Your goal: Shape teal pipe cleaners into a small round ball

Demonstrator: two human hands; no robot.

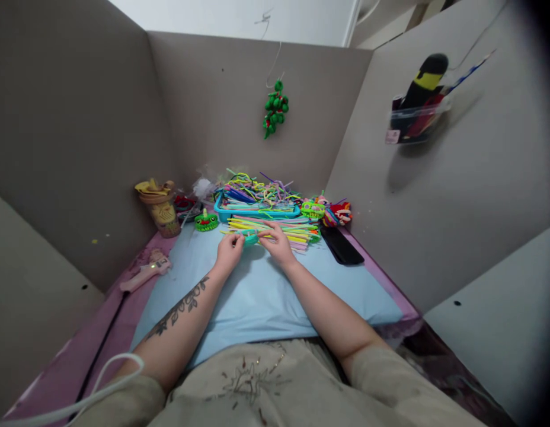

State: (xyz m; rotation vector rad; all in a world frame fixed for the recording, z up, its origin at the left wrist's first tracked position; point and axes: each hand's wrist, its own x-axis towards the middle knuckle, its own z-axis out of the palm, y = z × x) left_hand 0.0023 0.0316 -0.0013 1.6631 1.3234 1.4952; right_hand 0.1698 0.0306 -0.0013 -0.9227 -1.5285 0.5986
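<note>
Between my two hands is a small teal piece [250,238] that looks like bent pipe cleaners. Its left side is pinched in the fingers of my left hand [229,248]. On its right side, the thumb and fingers of my right hand [277,244] grip it, with some fingers raised. Just behind my hands lies a spread of straight pastel pipe cleaners [297,232] in yellow, green and pink. A blue tray [257,214] heaped with more coloured pipe cleaners stands beyond them. A green pipe-cleaner figure [206,221] sits left of the tray.
A tumbler [162,207] and a pink glue gun [148,271] are at the left. To the right lie a black phone [342,245] and colourful finished pieces [337,213]. Grey panels [257,118] enclose the table; a green decoration [275,111] and a clear holder [415,121] hang there.
</note>
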